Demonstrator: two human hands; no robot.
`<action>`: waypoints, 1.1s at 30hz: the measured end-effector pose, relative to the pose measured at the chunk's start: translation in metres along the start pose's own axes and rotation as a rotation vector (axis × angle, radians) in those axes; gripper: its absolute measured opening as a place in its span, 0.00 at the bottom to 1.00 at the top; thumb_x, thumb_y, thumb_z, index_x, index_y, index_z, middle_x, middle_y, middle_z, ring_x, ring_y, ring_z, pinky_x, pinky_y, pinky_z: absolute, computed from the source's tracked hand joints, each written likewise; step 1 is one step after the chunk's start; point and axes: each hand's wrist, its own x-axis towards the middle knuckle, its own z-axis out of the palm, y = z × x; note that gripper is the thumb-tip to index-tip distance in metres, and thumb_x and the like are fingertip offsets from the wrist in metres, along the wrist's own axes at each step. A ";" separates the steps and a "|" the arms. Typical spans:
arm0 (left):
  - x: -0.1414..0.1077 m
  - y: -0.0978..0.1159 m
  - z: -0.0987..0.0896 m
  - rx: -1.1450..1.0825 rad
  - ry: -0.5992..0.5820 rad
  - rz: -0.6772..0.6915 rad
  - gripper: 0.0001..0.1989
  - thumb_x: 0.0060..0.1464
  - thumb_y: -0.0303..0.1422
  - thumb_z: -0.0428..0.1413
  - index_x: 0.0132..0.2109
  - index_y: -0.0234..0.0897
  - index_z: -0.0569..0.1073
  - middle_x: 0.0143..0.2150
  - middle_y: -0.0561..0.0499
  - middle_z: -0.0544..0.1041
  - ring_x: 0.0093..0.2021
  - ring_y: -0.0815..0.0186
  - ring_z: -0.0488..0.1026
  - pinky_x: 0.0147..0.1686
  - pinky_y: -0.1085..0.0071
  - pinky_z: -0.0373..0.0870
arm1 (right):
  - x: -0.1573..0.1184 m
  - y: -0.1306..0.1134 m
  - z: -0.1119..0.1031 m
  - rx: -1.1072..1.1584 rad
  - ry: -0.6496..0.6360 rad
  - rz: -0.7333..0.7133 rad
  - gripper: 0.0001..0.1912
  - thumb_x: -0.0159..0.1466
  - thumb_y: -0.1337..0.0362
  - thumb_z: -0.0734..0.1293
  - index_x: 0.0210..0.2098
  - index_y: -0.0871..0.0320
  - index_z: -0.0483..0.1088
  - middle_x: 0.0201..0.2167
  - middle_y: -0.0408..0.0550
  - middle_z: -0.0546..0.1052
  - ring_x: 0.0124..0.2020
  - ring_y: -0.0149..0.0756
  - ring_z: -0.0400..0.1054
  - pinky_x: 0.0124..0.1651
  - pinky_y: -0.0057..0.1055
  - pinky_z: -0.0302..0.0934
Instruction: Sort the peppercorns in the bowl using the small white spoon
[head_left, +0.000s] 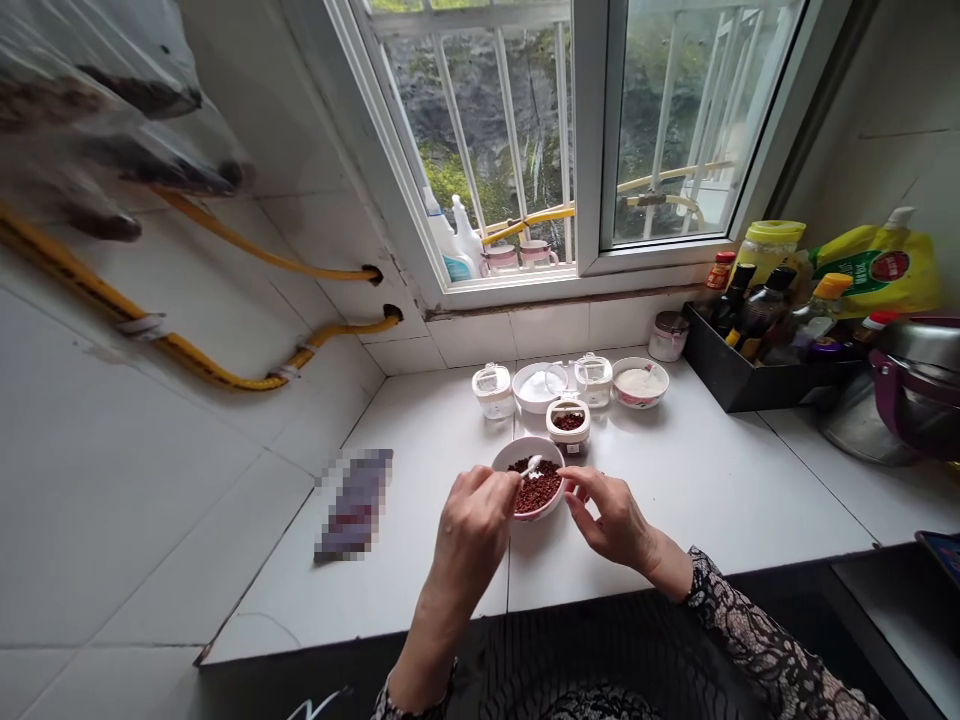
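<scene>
My left hand point(480, 510) pinches the handle of a small white spoon point(532, 464), its head tilted over a bowl. That white bowl point(530, 515) holds small reddish-brown grains point(538, 494) like peppercorns. A little white substance point(535, 474) lies on them below the spoon. At the bowl's right rim are the fingertips of my right hand point(611, 515), the index finger on the edge and the thumb by the outer side. Just behind stands a clear seasoning jar point(568, 445) with its lid up and similar dark grains inside.
Farther back are a bowl of white powder point(537, 400), a bowl of pale grains point(640, 396) and two clear jars point(493, 402). A black box of bottles point(739, 365) and a metal pot point(870, 420) stand right. A blurred-out packet-like patch point(356, 505) lies left.
</scene>
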 end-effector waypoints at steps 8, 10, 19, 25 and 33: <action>-0.014 0.025 0.000 -0.096 -0.053 0.062 0.09 0.67 0.22 0.48 0.43 0.34 0.73 0.34 0.48 0.79 0.34 0.61 0.72 0.37 0.66 0.67 | 0.012 -0.017 0.022 -0.039 -0.045 0.008 0.10 0.68 0.73 0.60 0.44 0.56 0.68 0.34 0.48 0.75 0.29 0.34 0.71 0.30 0.28 0.66; -0.018 0.023 0.001 -0.156 -0.036 0.050 0.09 0.67 0.23 0.50 0.49 0.35 0.73 0.36 0.48 0.80 0.35 0.61 0.73 0.38 0.66 0.68 | 0.009 -0.016 0.024 -0.056 -0.039 -0.002 0.08 0.68 0.73 0.60 0.41 0.56 0.68 0.32 0.48 0.75 0.31 0.36 0.72 0.31 0.29 0.67; -0.077 -0.024 0.027 -0.352 -0.211 -0.621 0.23 0.55 0.38 0.65 0.57 0.49 0.73 0.63 0.43 0.67 0.58 0.53 0.74 0.50 0.56 0.78 | 0.004 -0.002 0.017 0.081 0.008 0.186 0.05 0.70 0.69 0.64 0.38 0.56 0.71 0.31 0.47 0.76 0.25 0.31 0.68 0.27 0.26 0.65; -0.080 -0.023 0.051 -0.594 -0.208 -0.698 0.05 0.52 0.30 0.61 0.38 0.42 0.76 0.59 0.45 0.72 0.60 0.54 0.73 0.51 0.59 0.78 | 0.006 0.003 0.020 0.148 0.000 0.242 0.06 0.70 0.67 0.65 0.36 0.56 0.73 0.32 0.48 0.76 0.27 0.32 0.70 0.30 0.27 0.68; -0.074 0.002 0.036 -0.640 -0.156 -0.652 0.03 0.52 0.28 0.62 0.34 0.41 0.76 0.60 0.45 0.74 0.60 0.55 0.74 0.57 0.58 0.73 | 0.001 -0.013 -0.003 0.093 0.020 0.205 0.05 0.70 0.68 0.65 0.38 0.56 0.73 0.30 0.47 0.77 0.28 0.34 0.72 0.30 0.28 0.68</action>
